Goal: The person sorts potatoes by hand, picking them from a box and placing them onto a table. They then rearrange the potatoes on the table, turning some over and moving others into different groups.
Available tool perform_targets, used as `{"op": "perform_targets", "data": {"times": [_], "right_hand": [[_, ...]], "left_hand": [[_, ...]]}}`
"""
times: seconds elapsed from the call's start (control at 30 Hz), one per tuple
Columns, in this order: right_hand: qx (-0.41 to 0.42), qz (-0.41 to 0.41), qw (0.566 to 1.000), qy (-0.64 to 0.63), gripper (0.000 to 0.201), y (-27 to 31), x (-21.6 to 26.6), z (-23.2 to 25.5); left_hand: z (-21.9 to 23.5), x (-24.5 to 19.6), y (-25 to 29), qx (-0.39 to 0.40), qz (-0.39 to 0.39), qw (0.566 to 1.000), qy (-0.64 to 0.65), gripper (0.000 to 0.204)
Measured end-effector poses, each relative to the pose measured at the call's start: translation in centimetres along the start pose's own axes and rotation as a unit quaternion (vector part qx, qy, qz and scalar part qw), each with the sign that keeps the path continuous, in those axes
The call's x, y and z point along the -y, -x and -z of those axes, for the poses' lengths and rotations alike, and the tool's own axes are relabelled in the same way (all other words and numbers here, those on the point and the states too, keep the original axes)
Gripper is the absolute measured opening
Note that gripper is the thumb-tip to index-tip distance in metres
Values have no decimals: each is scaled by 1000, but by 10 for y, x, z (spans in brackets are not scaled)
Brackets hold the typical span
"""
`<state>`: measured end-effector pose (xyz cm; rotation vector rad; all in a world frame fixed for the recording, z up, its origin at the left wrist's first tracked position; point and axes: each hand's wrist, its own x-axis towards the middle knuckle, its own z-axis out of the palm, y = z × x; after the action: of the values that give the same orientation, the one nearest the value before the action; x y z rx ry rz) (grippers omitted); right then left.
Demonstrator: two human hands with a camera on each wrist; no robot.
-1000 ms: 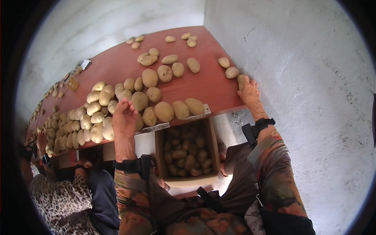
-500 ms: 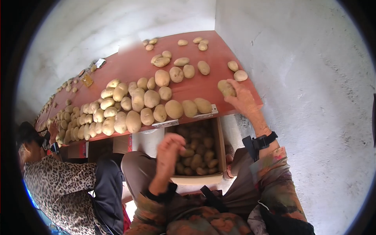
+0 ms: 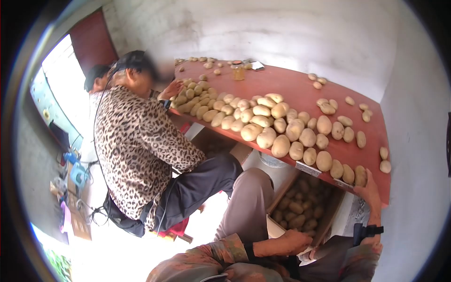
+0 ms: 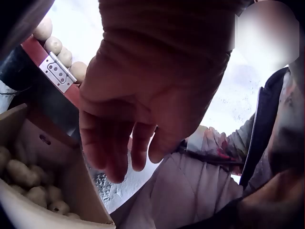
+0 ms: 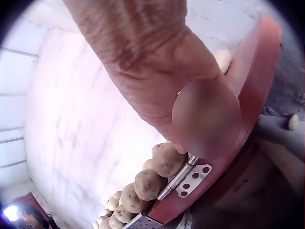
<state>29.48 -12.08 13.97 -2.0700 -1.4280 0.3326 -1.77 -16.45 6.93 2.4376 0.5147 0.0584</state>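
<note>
Red-brown surface (image 3: 282, 84) in the head view carries a long spread of potatoes (image 3: 263, 120), with more in the cardboard box (image 3: 329, 221) on the floor below its near edge. We see our right hand (image 3: 369, 188) raised to that edge, fingers touching the end potato (image 3: 360, 175) of the front row; whether they curl round it we cannot tell from here. Our left hand (image 3: 293, 242) sits low, by the near rim of the box, resting near our lap; nothing shows in it. A second person in a leopard-print top (image 3: 136, 141) sits at the far stretch of the surface, one hand among the potatoes there.

Left wrist view: left hand (image 4: 143, 105) fills the frame, fingers (image 4: 112, 152) hanging down, loosely bent and slightly apart, holding nothing. Box (image 4: 57, 191) lies below and to the left, potatoes inside. A metal bracket (image 4: 57, 71) is fixed to the surface edge above it.

Right wrist view: right hand (image 5: 157, 71) lies against the surface edge (image 5: 238, 114). Its fingertips meet the nearest potato (image 5: 167, 160) of the row, just above a metal bracket (image 5: 188, 179). Part of the hand is blurred, so we cannot tell whether it grips.
</note>
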Motion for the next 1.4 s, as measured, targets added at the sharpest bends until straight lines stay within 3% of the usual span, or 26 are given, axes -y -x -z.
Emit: {"op": "perform_targets", "data": {"times": [0.07, 0.13, 0.3, 0.43, 0.47, 0.53, 0.57, 0.63, 0.73, 0.77, 0.83, 0.93, 1.07, 1.27, 1.33, 1.4], "right_hand": [[14, 7, 1000, 10, 82, 3, -1, 2], [9, 15, 1000, 6, 83, 1, -12, -5], [15, 15, 1000, -21, 80, 3, -13, -4], [-7, 31, 999, -6, 77, 1, -23, -8], [-11, 31, 999, -1, 76, 0, -23, -7], [-17, 24, 1000, -4, 75, -3, -22, -9], [-24, 15, 1000, -5, 75, -2, -22, -8], [-23, 25, 999, -8, 73, -4, -28, -8], [-25, 43, 999, -3, 71, -5, -33, -8], [-29, 49, 998, 5, 70, -5, -32, -7], [-27, 45, 999, 8, 69, -3, -25, -3], [-26, 43, 999, 15, 68, 6, -16, 1], [-16, 33, 999, 21, 68, 8, -7, 6], [-34, 51, 998, -3, 68, -23, -42, -15], [-20, 64, 997, -30, 68, -29, -46, -16], [-7, 72, 996, -55, 68, -25, -46, -19]], "left_hand": [[-7, -1, 2, 7, -12, 1000, -27, 16], [-9, -3, 4, 100, -38, 989, -105, 21], [-63, 18, 7, 52, -109, 984, -130, 27], [-60, 19, 11, 3, -145, 985, -93, 31], [-59, 20, 9, 3, -146, 985, -95, 31], [-57, 23, 0, 81, -92, 987, -109, 32], [-57, 24, 0, 82, -93, 986, -109, 32], [-55, 28, 1, 7, -104, 991, -85, 19], [-59, 31, -6, 0, -94, 992, -81, 19], [-57, 32, -7, 1, -94, 992, -84, 19], [-55, 31, -10, 100, -72, 986, -112, 29], [-67, 34, -8, 61, -100, 987, -109, 28], [-71, 34, -10, 70, -94, 987, -109, 27], [-73, 49, -29, 71, -93, 988, -102, 27], [-65, 45, -28, 115, -63, 985, -113, 27], [-59, 37, -15, 71, -56, 991, -94, 23]]}}
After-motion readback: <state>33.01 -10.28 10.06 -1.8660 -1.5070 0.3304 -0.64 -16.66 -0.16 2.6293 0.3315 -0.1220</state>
